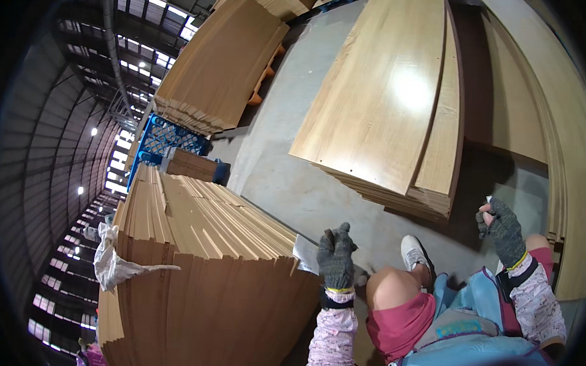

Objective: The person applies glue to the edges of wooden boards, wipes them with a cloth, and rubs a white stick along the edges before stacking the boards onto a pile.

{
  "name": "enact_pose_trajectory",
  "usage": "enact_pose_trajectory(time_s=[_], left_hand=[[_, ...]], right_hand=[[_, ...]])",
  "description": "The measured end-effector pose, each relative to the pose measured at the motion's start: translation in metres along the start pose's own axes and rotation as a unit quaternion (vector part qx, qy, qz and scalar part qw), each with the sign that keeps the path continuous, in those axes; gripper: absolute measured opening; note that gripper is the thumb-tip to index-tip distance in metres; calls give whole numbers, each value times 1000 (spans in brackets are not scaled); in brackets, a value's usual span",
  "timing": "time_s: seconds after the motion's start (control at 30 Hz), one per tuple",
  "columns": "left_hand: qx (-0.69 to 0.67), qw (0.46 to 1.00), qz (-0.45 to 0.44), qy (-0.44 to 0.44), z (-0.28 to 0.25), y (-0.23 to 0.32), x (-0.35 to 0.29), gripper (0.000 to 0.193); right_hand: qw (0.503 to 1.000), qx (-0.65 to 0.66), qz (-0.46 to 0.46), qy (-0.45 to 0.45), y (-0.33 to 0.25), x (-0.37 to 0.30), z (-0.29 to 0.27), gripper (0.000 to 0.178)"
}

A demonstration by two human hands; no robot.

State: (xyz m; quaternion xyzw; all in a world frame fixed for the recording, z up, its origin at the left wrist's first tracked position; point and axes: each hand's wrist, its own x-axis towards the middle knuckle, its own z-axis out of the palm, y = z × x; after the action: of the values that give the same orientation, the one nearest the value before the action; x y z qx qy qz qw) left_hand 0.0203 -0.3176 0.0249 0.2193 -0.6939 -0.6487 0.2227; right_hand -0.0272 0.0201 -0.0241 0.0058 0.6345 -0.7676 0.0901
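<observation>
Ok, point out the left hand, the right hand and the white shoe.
left hand (335, 255), head view, back of glove.
right hand (502, 230), head view, back of glove.
white shoe (413, 252), head view, upper.

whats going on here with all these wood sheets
A person in grey knit gloves crouches on a concrete floor among stacks of wood veneer sheets. The left hand reaches the top edge of the nearest stack. The right hand is raised, pinching something small. A glossy board pile lies ahead.
</observation>
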Motion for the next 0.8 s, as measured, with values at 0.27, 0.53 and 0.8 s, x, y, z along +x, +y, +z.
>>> enact_pose_trajectory(time_s=[0.27,0.53,0.8], left_hand=[[104,984,56,134,0,5,155,31],[422,872,243,45,-42,-38,322,43],[297,948,68,88,11,-12,288,38]], right_hand=[[995,77,28,64,31,31,-26,13],[999,-13,23,38,32,44,-35,15],[998,15,37,44,21,37,-44,13]])
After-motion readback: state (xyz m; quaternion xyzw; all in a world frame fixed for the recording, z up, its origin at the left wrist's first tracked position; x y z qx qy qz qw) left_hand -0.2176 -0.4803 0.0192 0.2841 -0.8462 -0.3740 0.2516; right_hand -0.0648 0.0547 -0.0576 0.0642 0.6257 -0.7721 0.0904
